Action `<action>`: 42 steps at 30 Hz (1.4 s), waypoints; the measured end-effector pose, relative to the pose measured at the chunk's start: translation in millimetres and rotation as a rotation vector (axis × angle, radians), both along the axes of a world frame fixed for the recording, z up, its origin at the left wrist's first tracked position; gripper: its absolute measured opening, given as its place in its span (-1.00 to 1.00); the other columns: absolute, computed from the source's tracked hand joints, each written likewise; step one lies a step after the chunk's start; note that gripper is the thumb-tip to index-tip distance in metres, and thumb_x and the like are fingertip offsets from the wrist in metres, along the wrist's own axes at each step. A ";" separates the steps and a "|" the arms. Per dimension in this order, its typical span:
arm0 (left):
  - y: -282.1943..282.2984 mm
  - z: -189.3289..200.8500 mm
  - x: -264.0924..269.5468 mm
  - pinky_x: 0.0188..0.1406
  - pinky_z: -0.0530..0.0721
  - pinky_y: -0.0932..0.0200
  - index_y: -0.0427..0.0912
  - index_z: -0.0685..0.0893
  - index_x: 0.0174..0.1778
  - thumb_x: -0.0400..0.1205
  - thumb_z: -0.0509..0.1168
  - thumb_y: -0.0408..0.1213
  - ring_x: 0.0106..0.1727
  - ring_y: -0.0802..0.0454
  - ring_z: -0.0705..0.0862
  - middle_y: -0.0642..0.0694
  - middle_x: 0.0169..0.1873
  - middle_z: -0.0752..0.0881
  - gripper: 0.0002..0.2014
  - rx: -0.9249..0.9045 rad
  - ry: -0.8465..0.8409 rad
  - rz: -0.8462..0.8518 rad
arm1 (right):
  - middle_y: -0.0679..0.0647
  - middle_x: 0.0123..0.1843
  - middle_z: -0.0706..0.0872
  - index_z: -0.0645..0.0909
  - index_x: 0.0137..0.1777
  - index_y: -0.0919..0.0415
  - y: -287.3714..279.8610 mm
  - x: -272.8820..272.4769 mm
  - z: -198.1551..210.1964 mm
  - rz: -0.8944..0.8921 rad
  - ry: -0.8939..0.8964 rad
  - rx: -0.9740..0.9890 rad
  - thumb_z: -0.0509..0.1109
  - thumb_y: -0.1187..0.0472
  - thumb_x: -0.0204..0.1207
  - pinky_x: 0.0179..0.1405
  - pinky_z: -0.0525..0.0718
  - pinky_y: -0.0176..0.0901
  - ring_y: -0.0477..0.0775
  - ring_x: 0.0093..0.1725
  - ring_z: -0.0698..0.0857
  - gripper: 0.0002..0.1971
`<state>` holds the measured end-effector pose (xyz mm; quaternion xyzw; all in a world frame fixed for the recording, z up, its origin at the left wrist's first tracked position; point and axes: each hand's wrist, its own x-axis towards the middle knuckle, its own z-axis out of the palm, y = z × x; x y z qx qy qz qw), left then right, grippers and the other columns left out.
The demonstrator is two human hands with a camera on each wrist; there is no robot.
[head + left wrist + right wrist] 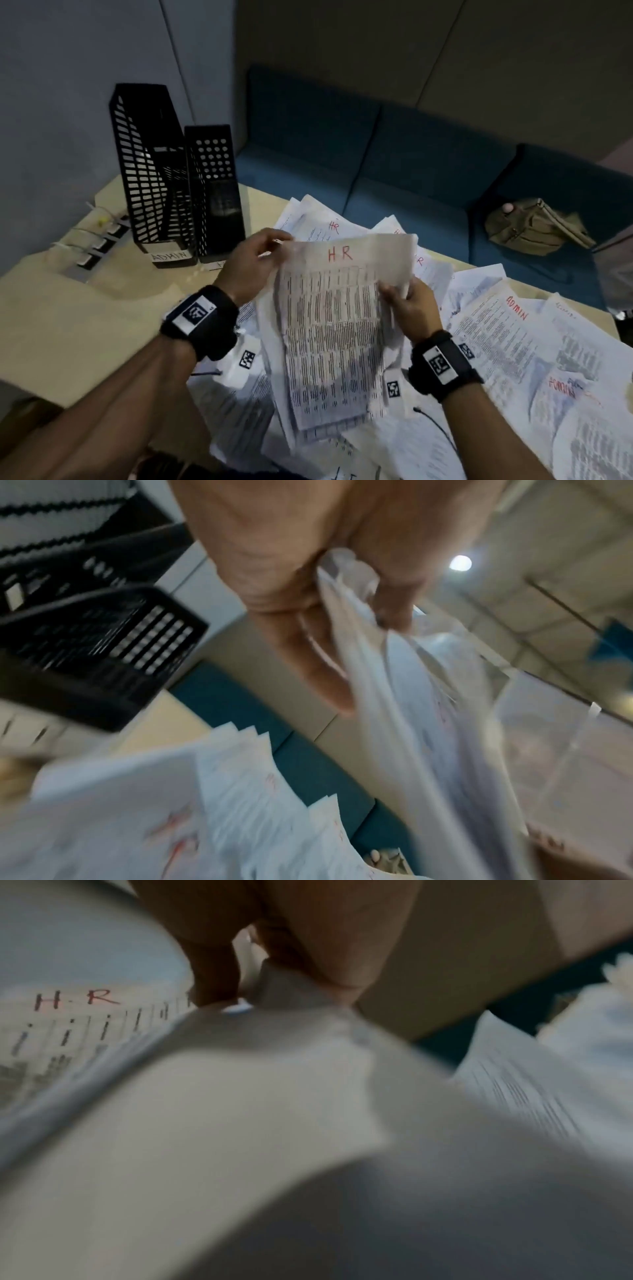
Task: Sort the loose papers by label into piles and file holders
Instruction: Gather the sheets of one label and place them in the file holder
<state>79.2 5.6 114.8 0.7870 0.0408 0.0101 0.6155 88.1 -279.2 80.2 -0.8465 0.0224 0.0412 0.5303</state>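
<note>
Head view first: we hold the HR bundle upright above the table, our left hand pinching its top left corner, our right hand gripping its right edge. Its long axis runs near to far; the file holders stand far left, nearer the left hand. Left wrist view: fingers clamp the sheets. Right wrist view: fingers pinch paper beside the HR mark.
</note>
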 end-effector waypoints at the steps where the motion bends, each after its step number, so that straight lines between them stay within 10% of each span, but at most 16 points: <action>1: -2.6 -5.7 -3.8 0.02 0.59 0.39 0.05 0.66 0.11 0.68 0.24 -0.30 -0.03 0.41 0.66 -0.05 0.06 0.70 -0.82 -0.109 0.006 0.084 | -0.11 -0.13 0.81 0.71 0.00 0.15 1.4 -3.7 -7.7 -0.055 -0.002 0.057 0.46 0.12 0.51 -0.10 0.73 -0.05 -0.28 -0.19 0.77 -0.86; 4: -14.2 -29.7 -30.8 0.25 0.56 0.19 -0.26 0.44 0.46 0.66 0.28 -0.23 0.22 0.10 0.63 -0.37 0.27 0.58 -0.55 -0.273 0.200 0.079 | -0.19 -0.31 0.79 0.69 -0.09 0.15 10.1 -15.5 -28.0 -0.143 0.045 0.153 0.47 0.12 0.50 -0.28 0.66 -0.16 -0.25 -0.32 0.75 -0.88; 7: -25.2 -48.6 -54.9 0.33 0.55 0.02 0.11 0.54 0.25 0.33 0.45 0.30 0.23 0.02 0.64 0.03 0.14 0.70 -0.37 -0.157 0.355 -0.112 | -0.22 -0.33 0.75 0.64 0.02 0.19 21.6 -28.6 -38.9 -0.049 0.115 0.175 0.49 -0.08 0.27 -0.37 0.62 -0.33 -0.32 -0.36 0.70 -0.58; 13: -17.5 -71.9 -62.7 0.14 0.69 -0.03 0.05 0.66 0.10 0.47 0.51 -0.10 0.02 0.11 0.74 0.10 -0.01 0.78 -0.69 -0.095 0.399 0.027 | 0.04 0.01 0.77 0.62 0.08 0.05 66.9 -46.2 -60.8 -0.069 0.252 0.139 0.43 0.03 0.50 0.06 0.68 0.02 0.15 0.08 0.74 -0.79; 18: 30.8 -98.4 -73.5 -0.28 0.56 0.28 -0.07 0.69 0.15 0.61 0.24 -0.49 -0.13 -0.02 0.62 -0.03 -0.06 0.68 -0.70 0.134 0.448 0.209 | 0.03 -0.21 0.75 0.60 -0.10 0.14 82.8 -50.0 -55.4 -0.118 0.292 0.351 0.43 -0.21 0.38 -0.29 0.69 -0.12 0.04 -0.24 0.71 -0.61; 21: 72.5 -104.8 -76.2 -0.15 0.47 0.20 -0.20 0.62 0.32 0.62 0.18 -0.52 -0.08 -0.07 0.57 -0.10 -0.07 0.63 -0.63 0.309 0.443 0.266 | 0.00 0.01 0.73 0.58 0.09 0.10 46.7 -49.9 -61.8 -0.145 0.225 -0.051 0.34 -0.28 0.37 -0.12 0.59 -0.43 -0.01 -0.04 0.70 -0.51; 26: 115.0 -129.5 -76.9 -0.16 0.48 0.15 -0.22 0.60 0.32 0.66 0.16 -0.43 -0.10 -0.17 0.60 -0.34 0.09 0.72 -0.68 0.434 0.491 0.161 | 0.18 0.60 0.28 0.12 0.61 0.13 -26.8 -72.2 -104.9 0.010 0.497 -0.957 0.48 -0.15 0.37 0.49 0.39 0.19 0.24 0.55 0.33 -0.10; 30: 117.0 -144.6 -76.3 -0.07 0.46 0.14 -0.21 0.58 0.34 0.68 0.22 -0.32 0.14 -0.30 0.66 -0.34 0.19 0.71 -0.69 0.474 0.531 0.053 | 0.21 0.59 0.26 0.01 0.61 0.11 -33.2 -86.1 -116.6 0.028 0.567 -1.009 0.51 -0.18 0.31 0.52 0.30 0.29 0.32 0.54 0.31 0.00; 42: 119.9 -157.3 -95.0 -0.09 0.52 0.09 -0.16 0.60 0.30 0.67 0.27 -0.20 -0.14 -0.10 0.57 -0.33 0.01 0.75 -0.71 0.392 0.551 0.093 | 0.16 0.57 0.34 0.15 0.57 0.06 -47.6 -74.0 -111.6 0.049 0.544 -1.058 0.54 -0.22 0.24 0.55 0.28 0.22 0.24 0.57 0.30 -0.02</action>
